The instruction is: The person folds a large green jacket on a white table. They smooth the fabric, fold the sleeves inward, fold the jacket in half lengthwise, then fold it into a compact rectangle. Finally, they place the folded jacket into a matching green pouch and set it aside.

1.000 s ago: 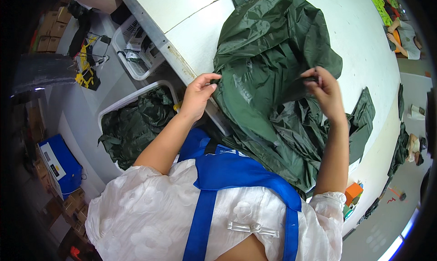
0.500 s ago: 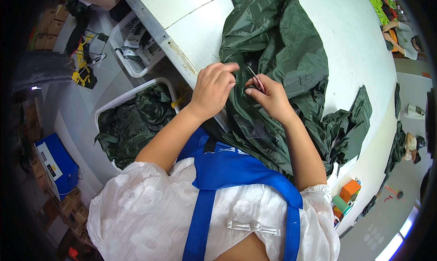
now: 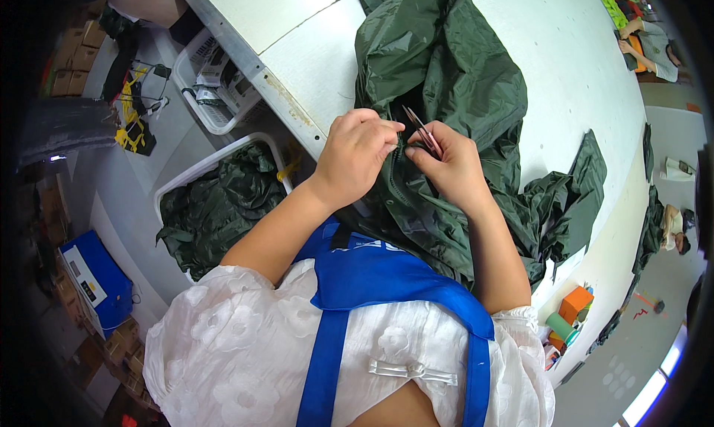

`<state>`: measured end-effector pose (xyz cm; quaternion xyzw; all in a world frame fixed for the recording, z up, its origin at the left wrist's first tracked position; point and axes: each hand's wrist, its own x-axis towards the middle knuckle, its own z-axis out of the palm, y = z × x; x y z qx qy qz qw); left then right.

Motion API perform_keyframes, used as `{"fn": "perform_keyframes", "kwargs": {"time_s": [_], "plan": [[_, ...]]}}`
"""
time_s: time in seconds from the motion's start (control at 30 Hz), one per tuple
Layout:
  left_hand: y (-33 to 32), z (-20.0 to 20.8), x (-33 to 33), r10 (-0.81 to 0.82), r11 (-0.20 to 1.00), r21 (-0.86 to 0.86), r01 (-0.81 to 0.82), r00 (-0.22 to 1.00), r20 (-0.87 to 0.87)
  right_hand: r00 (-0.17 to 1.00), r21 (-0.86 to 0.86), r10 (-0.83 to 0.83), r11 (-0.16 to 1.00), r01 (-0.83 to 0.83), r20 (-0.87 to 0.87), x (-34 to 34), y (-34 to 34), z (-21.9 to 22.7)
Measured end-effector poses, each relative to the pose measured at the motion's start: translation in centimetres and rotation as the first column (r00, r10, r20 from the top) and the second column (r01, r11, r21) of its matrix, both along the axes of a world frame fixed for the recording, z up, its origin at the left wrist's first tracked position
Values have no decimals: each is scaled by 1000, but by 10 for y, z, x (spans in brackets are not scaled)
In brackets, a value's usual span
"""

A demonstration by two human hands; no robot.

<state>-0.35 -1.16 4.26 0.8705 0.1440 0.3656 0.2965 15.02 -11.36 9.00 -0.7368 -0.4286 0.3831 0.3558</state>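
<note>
A dark green, shiny fabric garment (image 3: 476,77) lies bunched across the white table and hangs over its near edge toward my lap. Its zip (image 3: 393,180) runs down between my hands. My left hand (image 3: 351,158) is closed, with thumb and forefinger pinching the garment at the zip's upper end. In my right hand (image 3: 455,168) is a small pair of scissors (image 3: 425,133), blades pointing up and left, lying close to the left fingertips. The right thumb rests by the zip edge. What exactly lies between the left fingertips is too small to see.
Left of the table, a white basket (image 3: 264,138) holds more dark green fabric. Behind it stands another white basket (image 3: 181,77) with packets. The table's metal edge (image 3: 253,64) runs beside my left hand. A green thread spool (image 3: 559,325) sits at the lower right. Another person (image 3: 656,51) works at far right.
My left hand has moved slightly right and down, its raised forefinger now closed against the thumb at the zip. The scissors have shifted a little to the right with my right hand.
</note>
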Motion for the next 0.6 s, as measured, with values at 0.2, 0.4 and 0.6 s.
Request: {"fn": "perform_keyframes", "kwargs": {"time_s": [0.2,0.4,0.6], "plan": [[-1,12,0,-33,981,186,54,993,-112,995,26,-23,999,21,96,-3,-2,3],[7,11,1,-142,988,-75,133,981,-135,983,100,-155,984,145,94,-10,-11,-4],[3,16,2,-126,991,-70,115,976,-178,989,109,-144,984,141,20,-9,-18,0]]}}
